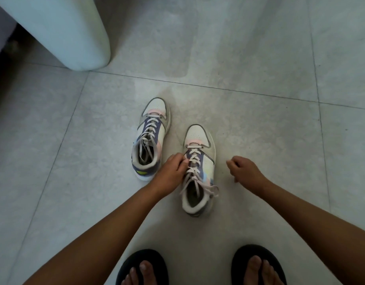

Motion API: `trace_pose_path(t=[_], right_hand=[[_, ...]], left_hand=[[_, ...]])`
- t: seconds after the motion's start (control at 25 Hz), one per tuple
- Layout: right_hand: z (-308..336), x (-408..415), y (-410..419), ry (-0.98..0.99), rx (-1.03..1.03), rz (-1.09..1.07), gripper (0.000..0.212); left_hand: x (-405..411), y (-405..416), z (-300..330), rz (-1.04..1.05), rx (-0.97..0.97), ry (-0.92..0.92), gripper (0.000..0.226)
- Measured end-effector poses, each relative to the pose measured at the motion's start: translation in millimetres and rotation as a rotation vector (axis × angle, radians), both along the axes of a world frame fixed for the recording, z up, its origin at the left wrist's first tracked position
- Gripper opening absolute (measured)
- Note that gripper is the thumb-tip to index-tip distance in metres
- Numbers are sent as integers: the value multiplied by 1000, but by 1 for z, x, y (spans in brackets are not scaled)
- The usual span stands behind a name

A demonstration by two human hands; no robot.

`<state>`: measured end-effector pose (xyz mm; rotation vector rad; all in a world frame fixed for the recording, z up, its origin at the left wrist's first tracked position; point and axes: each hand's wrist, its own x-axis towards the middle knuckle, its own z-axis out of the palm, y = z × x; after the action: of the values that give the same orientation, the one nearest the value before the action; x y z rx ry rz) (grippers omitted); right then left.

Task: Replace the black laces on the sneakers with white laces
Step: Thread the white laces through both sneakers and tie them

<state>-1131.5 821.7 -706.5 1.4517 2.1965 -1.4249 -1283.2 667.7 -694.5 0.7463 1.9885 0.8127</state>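
While two sneakers (150, 136) stand, left hand (171, 171) pinches one white lace (195, 161).

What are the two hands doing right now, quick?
Left hand: fingers pinch the white lace on the nearer sneaker.
Right hand: fingers curled, holding nothing, hovering beside that sneaker.

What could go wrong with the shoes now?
The white lace on the right sneaker hangs loose over its collar, so it might slip back out of the top holes. The left hand pinches only one crossing, so a pull may tighten it unevenly. The right hand holds nothing, so the sneaker could slide.
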Motion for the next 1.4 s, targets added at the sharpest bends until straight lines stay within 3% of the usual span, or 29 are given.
trace_pose_path(t=[0.08,0.28,0.4,0.48,0.68,0.88,1.2,1.32,1.4], right_hand=[[10,-2,-7,27,-51,95,35],[33,-22,-37,-111,110,540,33],[42,-28,-30,-158,116,591,26],[46,-32,-32,-187,184,646,23],[45,-44,-39,-288,360,797,28],[46,-55,-35,-250,126,761,28],[40,-36,-37,11,27,546,19],[33,-27,-32,80,35,542,15],[31,-19,-30,116,43,480,22]], left_hand=[[3,1,10,-4,-34,-45,24],[6,6,25,-107,-138,190,16],[-1,3,35,-100,-138,-147,15],[-3,1,39,-172,-164,-201,17],[2,11,30,-253,-225,112,18],[11,26,36,-583,-381,428,30],[19,29,39,-739,-415,576,35],[10,26,36,-692,-327,425,33],[4,14,31,-523,-185,226,23]])
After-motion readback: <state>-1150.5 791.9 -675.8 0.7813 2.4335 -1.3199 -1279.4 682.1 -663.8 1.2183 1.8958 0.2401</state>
